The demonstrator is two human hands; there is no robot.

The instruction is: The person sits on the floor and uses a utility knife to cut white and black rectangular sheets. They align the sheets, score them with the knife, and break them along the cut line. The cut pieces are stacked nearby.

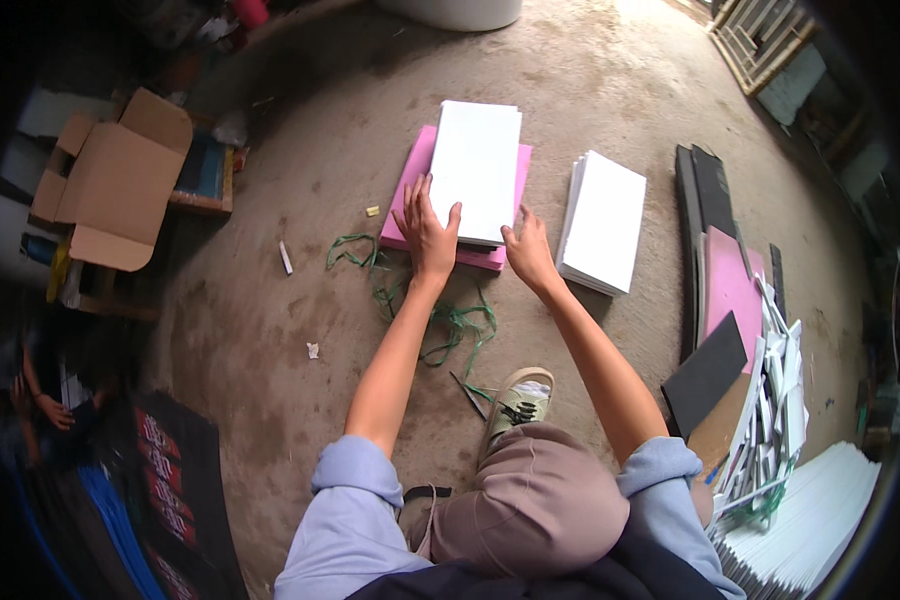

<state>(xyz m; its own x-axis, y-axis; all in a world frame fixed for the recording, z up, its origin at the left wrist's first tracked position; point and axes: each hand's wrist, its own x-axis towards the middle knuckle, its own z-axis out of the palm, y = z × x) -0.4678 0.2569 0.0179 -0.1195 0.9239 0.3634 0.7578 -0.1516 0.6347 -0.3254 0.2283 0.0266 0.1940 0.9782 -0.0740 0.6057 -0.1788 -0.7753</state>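
A stack of white rectangular sheets (478, 165) lies on larger pink sheets (418, 165) on the floor in front of me. Dark material shows beneath the white stack at its near edge. My left hand (430, 235) rests at the stack's near left corner, fingers spread over the pink and along the white edge, thumb on top. At the near right corner is my right hand (530, 248), its thumb by the white edge and its fingers apart along the right side. Neither hand is closed round anything. A second white stack (605, 220) stands to the right.
Tangled green string (460, 325) lies between my arms, near a dark pointed tool (468, 395) by my shoe (520, 405). On the right are black strips (705, 190), a pink sheet (730, 290) and white offcuts (780, 370). An open cardboard box (120, 190) stands left; another person's hand (55, 410) shows lower left.
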